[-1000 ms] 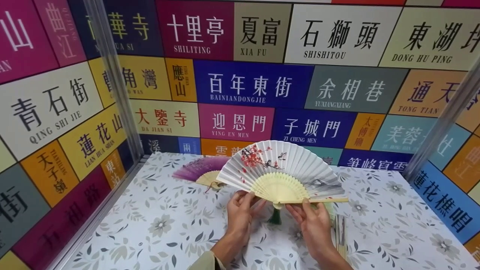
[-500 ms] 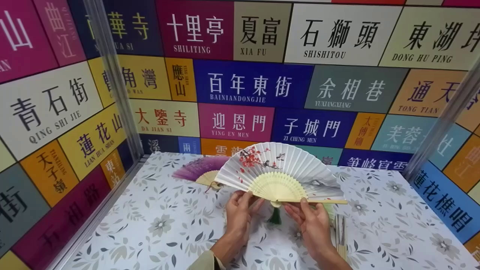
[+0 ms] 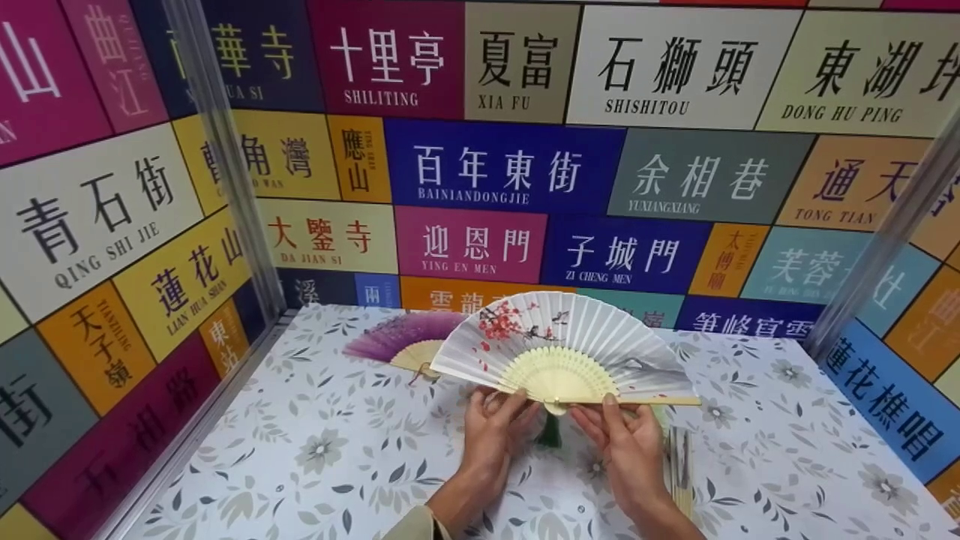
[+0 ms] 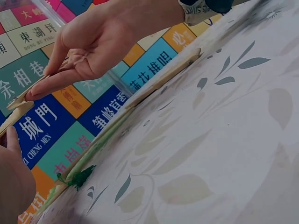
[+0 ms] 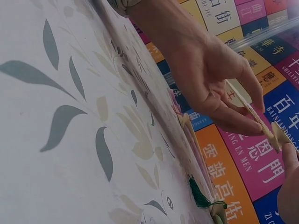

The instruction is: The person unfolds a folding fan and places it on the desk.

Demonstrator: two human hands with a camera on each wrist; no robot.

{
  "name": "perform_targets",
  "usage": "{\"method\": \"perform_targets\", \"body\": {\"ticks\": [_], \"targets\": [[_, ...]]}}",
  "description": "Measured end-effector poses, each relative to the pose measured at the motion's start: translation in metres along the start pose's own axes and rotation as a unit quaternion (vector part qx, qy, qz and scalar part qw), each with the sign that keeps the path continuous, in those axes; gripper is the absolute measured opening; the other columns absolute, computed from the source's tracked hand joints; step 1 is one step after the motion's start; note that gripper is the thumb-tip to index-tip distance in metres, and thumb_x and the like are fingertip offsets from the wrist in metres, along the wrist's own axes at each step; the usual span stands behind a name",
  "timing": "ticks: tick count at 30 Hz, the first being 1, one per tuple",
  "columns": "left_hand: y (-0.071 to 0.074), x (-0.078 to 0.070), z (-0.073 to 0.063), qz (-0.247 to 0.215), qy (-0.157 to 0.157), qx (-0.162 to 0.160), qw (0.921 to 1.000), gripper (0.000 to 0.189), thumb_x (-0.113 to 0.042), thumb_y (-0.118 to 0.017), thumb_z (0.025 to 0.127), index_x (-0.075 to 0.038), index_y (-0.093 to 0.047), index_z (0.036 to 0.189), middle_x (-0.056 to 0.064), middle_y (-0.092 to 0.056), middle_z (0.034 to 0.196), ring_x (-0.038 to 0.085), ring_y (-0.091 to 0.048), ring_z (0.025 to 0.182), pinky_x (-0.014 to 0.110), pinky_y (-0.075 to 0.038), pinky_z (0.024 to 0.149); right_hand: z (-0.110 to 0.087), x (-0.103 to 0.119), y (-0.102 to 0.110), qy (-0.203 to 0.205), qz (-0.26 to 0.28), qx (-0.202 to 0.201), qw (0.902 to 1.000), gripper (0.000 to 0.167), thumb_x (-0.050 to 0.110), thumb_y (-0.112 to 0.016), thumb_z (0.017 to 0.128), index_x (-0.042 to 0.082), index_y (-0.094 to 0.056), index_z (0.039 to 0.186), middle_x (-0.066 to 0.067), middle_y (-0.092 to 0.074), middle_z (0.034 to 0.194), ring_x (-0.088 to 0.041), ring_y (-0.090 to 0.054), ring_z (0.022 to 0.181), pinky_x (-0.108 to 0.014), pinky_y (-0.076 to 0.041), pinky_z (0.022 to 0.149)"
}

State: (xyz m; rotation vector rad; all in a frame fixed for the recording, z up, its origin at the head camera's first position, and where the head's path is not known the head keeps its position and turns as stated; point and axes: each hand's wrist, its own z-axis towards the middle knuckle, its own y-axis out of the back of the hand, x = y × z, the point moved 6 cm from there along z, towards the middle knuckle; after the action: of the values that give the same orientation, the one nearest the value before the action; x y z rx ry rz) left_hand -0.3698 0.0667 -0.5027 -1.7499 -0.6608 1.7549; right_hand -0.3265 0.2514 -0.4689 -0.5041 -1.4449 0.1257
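Observation:
A white folding fan [image 3: 570,322] with red blossoms and pale bamboo ribs is spread wide above the table in the head view. My left hand [image 3: 491,442] pinches its left edge near the pivot, thumb on top. On the right, my right hand [image 3: 630,450] grips the lower guard stick between thumb and fingers. The left wrist view shows the right hand [image 4: 96,44] pinching the thin bamboo end; the right wrist view shows the left hand [image 5: 205,79] doing likewise. Below the fan, a dark green tassel [image 3: 550,433] lies by the tabletop.
A purple fan [image 3: 397,337] lies spread at the back left, partly behind the white one. Beside the right wrist lies a folded fan [image 3: 682,465], and pale green shows under the right hand. The floral tablecloth [image 3: 322,465] meets walls of coloured name panels [image 3: 502,169].
My left hand has slid right along the fan's edge, closer to the pivot. The fan has dipped slightly, and the right hand has hardly moved.

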Motion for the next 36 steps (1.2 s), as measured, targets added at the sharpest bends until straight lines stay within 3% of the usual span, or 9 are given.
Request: {"method": "perform_targets", "body": {"ticks": [6, 10, 14, 20, 27, 36], "targets": [[-0.008, 0.007, -0.006, 0.052, 0.016, 0.046, 0.9974, 0.074, -0.002, -0.084, 0.091, -0.002, -0.039, 0.15, 0.02, -0.072, 0.133, 0.024, -0.075, 0.116, 0.038, -0.065, 0.103, 0.0, -0.001, -0.002, 0.009, -0.011, 0.003, 0.9999, 0.028, 0.018, -0.045, 0.117, -0.001, -0.034, 0.135, -0.027, -0.075, 0.126, -0.022, -0.081, 0.108, -0.036, -0.063, 0.104], [-0.009, 0.006, -0.009, 0.033, 0.001, 0.061, 0.9976, 0.079, 0.004, -0.081, 0.093, -0.003, -0.033, 0.155, 0.023, -0.075, 0.128, 0.028, -0.077, 0.115, 0.043, -0.064, 0.107, -0.001, -0.001, -0.004, 0.027, -0.007, 0.017, 0.9995, 0.029, 0.017, -0.045, 0.117, -0.003, -0.034, 0.136, -0.028, -0.075, 0.126, -0.022, -0.081, 0.108, -0.038, -0.064, 0.104], [-0.007, 0.005, -0.009, 0.033, -0.005, 0.061, 0.9976, 0.08, 0.001, -0.079, 0.096, -0.006, -0.029, 0.158, 0.021, -0.079, 0.12, 0.027, -0.079, 0.111, 0.043, -0.064, 0.107, -0.002, -0.001, -0.006, 0.036, -0.002, 0.027, 0.999, 0.032, 0.017, -0.045, 0.117, -0.003, -0.034, 0.138, -0.028, -0.074, 0.128, -0.022, -0.08, 0.11, -0.039, -0.063, 0.104], [-0.004, 0.002, -0.01, 0.045, -0.013, 0.056, 0.9974, 0.088, -0.001, -0.081, 0.096, -0.013, -0.026, 0.165, 0.022, -0.08, 0.118, 0.028, -0.079, 0.111, 0.042, -0.065, 0.104, -0.003, -0.003, -0.008, 0.017, -0.003, 0.022, 0.9996, 0.036, 0.02, -0.047, 0.117, -0.002, -0.032, 0.142, -0.029, -0.073, 0.13, -0.023, -0.081, 0.11, -0.038, -0.063, 0.106], [-0.007, -0.002, -0.01, 0.029, -0.028, 0.058, 0.9975, 0.085, 0.004, -0.081, 0.094, -0.012, -0.032, 0.163, 0.024, -0.079, 0.115, 0.031, -0.079, 0.111, 0.045, -0.064, 0.105, -0.002, -0.003, -0.008, 0.007, -0.002, 0.019, 0.9998, 0.036, 0.021, -0.047, 0.117, -0.001, -0.033, 0.142, -0.02, -0.079, 0.119, -0.021, -0.082, 0.105, -0.035, -0.063, 0.105], [-0.001, -0.01, -0.006, 0.098, -0.036, 0.04, 0.9937, 0.073, -0.007, -0.085, 0.094, -0.013, -0.044, 0.154, 0.02, -0.081, 0.115, 0.027, -0.08, 0.105, 0.043, -0.068, 0.096, -0.003, -0.005, -0.003, -0.023, -0.035, 0.018, 0.999, 0.038, 0.017, -0.061, 0.112, 0.002, -0.039, 0.139, -0.014, -0.082, 0.112, -0.019, -0.082, 0.105, -0.034, -0.064, 0.104]]}}
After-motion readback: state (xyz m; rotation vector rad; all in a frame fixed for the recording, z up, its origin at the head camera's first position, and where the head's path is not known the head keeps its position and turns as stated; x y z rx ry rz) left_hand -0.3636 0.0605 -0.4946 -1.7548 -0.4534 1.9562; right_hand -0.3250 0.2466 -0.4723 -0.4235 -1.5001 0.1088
